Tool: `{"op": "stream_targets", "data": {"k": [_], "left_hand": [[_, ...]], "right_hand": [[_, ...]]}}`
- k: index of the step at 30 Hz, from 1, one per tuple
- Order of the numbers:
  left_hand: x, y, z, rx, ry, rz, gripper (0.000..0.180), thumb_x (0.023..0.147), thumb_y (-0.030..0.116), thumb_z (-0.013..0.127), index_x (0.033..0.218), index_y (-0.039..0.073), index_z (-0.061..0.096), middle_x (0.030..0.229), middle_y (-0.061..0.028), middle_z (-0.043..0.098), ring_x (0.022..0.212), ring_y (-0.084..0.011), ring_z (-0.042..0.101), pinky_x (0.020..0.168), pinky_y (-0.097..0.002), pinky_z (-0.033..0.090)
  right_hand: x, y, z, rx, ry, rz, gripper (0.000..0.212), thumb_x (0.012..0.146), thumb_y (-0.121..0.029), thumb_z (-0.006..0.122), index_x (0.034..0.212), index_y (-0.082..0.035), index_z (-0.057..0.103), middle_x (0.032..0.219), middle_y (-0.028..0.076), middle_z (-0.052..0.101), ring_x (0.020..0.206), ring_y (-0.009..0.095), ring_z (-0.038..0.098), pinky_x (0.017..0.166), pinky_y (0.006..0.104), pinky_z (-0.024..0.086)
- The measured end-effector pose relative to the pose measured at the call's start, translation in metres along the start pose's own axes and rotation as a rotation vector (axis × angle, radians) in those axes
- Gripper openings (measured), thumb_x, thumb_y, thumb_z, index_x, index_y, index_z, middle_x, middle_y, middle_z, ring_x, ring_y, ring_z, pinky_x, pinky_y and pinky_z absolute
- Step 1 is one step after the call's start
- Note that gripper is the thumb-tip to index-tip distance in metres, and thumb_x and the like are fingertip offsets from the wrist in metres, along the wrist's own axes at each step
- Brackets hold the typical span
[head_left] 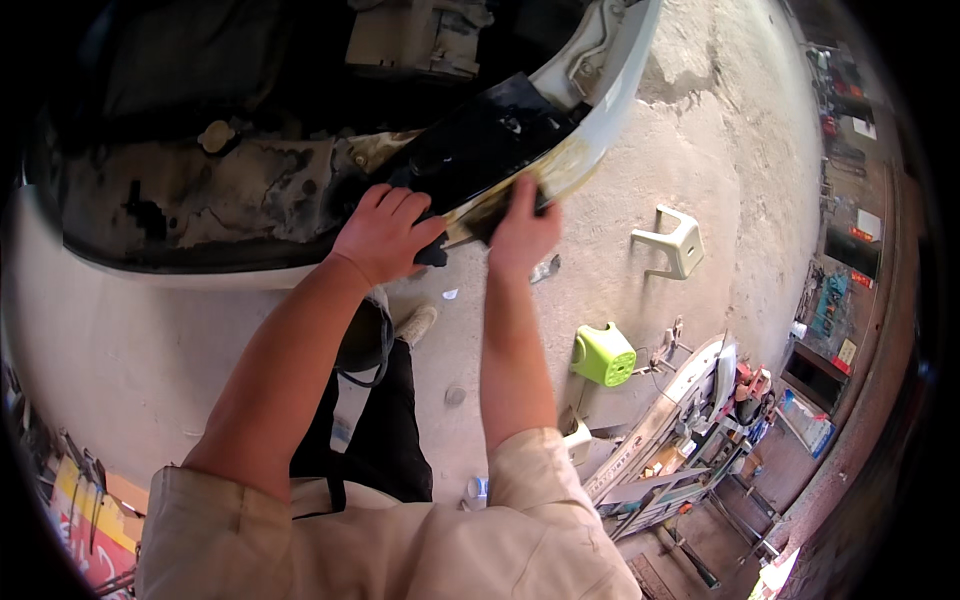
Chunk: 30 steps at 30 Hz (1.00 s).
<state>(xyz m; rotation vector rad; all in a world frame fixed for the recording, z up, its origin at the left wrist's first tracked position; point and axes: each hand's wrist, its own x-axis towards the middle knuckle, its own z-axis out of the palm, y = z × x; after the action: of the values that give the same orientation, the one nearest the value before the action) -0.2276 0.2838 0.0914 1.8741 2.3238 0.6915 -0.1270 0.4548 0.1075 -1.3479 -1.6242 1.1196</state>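
In front of me is the front end of a car with its engine bay exposed. My right hand grips a dark, flat block, blurred, against a yellowish patch along the pale body edge. My left hand is beside it at the same edge, fingers bent over a small dark grey piece. That piece hangs below the fingers; whether it is cloth or abrasive paper cannot be made out. Glossy black panelling lies just beyond both hands.
A dark bucket stands below my left forearm, near my legs. To the right are a white stool and a tipped green stool. Car parts and tools crowd the lower right, with cluttered shelving along the far right.
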Motion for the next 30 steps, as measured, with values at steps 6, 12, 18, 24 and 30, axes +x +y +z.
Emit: {"op": "stream_targets", "data": {"k": [6,12,18,24,30], "left_hand": [[-0.001,0.0,0.005,-0.008,0.049,0.012,0.066,0.059,0.036,0.089,0.118,0.023,0.063,0.125,-0.0071,0.058,0.117,-0.0293,0.056,0.107,-0.0478,0.04],[0.003,0.001,-0.004,-0.012,0.019,0.002,0.063,0.059,0.035,0.088,0.115,0.022,0.064,0.123,-0.0065,0.058,0.116,-0.0293,0.056,0.105,-0.0473,0.04],[0.009,0.003,-0.002,-0.013,0.024,0.007,0.06,0.058,0.033,0.087,0.112,0.023,0.064,0.117,-0.0066,0.058,0.113,-0.03,0.058,0.102,-0.0484,0.042],[0.008,0.005,-0.01,-0.021,0.061,0.003,0.052,0.059,0.03,0.084,0.106,0.023,0.064,0.111,-0.0068,0.058,0.105,-0.03,0.06,0.095,-0.0485,0.044],[0.012,0.003,-0.004,0.043,0.172,0.09,0.047,0.06,0.025,0.084,0.101,0.021,0.062,0.108,-0.0081,0.058,0.098,-0.0325,0.061,0.086,-0.0494,0.046]], "right_hand": [[0.023,-0.006,-0.005,0.099,-0.02,0.115,0.035,0.096,-0.028,0.076,0.1,0.006,0.069,0.092,0.009,0.071,0.078,0.014,0.062,0.073,0.0315,0.052],[-0.028,0.023,0.002,0.034,-0.004,-0.004,0.037,0.098,-0.029,0.074,0.105,0.007,0.069,0.094,0.01,0.073,0.083,0.013,0.064,0.078,0.0284,0.052],[-0.022,0.046,-0.014,0.157,-0.138,0.277,0.034,0.101,-0.031,0.069,0.108,0.002,0.068,0.094,0.004,0.07,0.083,0.012,0.061,0.077,0.027,0.051],[-0.039,0.037,-0.048,0.523,-0.108,0.494,0.03,0.105,-0.029,0.061,0.117,-0.001,0.061,0.108,0.004,0.067,0.096,0.012,0.061,0.085,0.0277,0.049],[-0.046,0.078,-0.098,0.487,-0.101,0.579,0.021,0.102,-0.025,0.067,0.109,-0.006,0.063,0.097,0.0,0.067,0.088,0.01,0.06,0.079,0.0281,0.051]]}}
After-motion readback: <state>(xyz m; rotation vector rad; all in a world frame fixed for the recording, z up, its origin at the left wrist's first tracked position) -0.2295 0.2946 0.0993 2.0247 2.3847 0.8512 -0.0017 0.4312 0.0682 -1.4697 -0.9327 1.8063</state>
